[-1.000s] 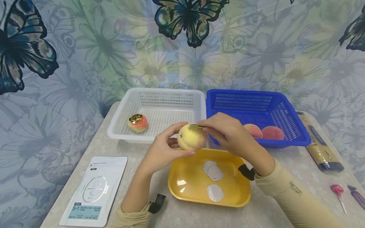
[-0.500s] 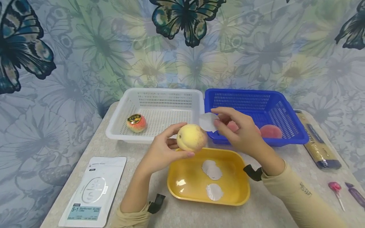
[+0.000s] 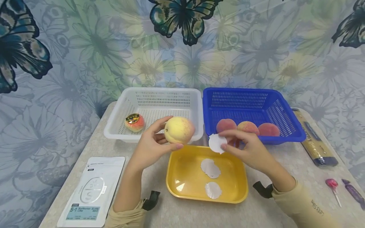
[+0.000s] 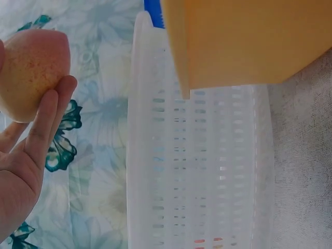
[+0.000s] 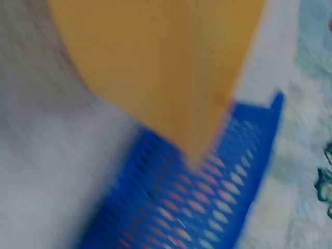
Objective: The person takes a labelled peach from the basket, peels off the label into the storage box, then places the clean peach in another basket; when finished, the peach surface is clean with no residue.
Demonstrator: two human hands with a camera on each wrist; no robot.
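My left hand (image 3: pixel 148 147) holds a yellow peach (image 3: pixel 179 130) with a pink blush, above the front edge of the white basket (image 3: pixel 109 131). In the left wrist view the same peach (image 4: pixel 36 75) rests between thumb and fingers. Thumb and fingertips of my right hand (image 3: pixel 255 151) pinch a round white-backed sticker (image 3: pixel 216 143) with notched edges, over the far right side of the yellow tray (image 3: pixel 183 167). Several similar white pieces (image 3: pixel 213 190) lie in that tray. The blurred right wrist view does not show the right hand.
A peach (image 3: pixel 135 123) with a black-and-gold label sits in the white basket. Beside it, the blue basket (image 3: pixel 253 100) holds three peaches (image 3: pixel 226 126). A white pouch (image 3: pixel 92 190) lies left; a golden packet (image 3: pixel 316 141), a lollipop (image 3: pixel 333 186) and a purple-wrapped item (image 3: pixel 353 193) lie right.
The right hand has drawn the sticker off the peach, then moved right and down over the tray. The left hand with the peach has shifted slightly left and up.
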